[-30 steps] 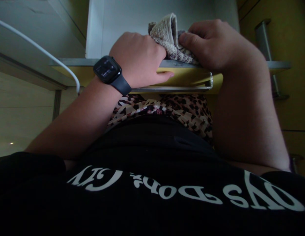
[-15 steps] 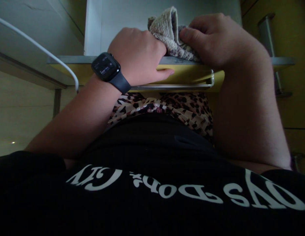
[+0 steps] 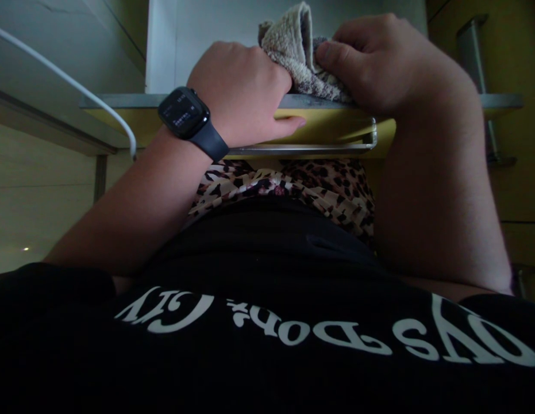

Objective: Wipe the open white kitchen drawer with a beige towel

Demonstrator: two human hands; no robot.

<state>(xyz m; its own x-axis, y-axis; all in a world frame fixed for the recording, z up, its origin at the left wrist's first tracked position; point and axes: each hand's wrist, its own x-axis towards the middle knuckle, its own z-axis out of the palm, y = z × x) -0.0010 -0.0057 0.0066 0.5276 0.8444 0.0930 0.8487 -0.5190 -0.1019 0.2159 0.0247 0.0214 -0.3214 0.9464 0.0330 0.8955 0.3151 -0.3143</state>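
A bunched, grey-beige terry cloth (image 3: pixel 293 54) is at the drawer's front edge, with a fold standing upright. My right hand (image 3: pixel 373 63) is closed on the cloth's right side, thumb pressed against it. Over the top edge of the yellow drawer front (image 3: pixel 331 123), my left hand (image 3: pixel 243 95) is clasped, its thumb outside and its curled fingers on the inner side, partly hidden. The left knuckles come up against the cloth's left side. Behind both hands, the pale inside of the pulled-out drawer (image 3: pixel 219 23) shows.
A metal bar handle (image 3: pixel 301 149) runs along the drawer front, close to my patterned trousers (image 3: pixel 327 190). A white cable (image 3: pixel 69 80) hangs at the left. Yellow cabinet fronts with another metal handle (image 3: pixel 472 52) stand at the right.
The drawer, cloth and both hands sit slightly higher in the picture. Both hands keep their holds, and the cloth's shape is almost the same.
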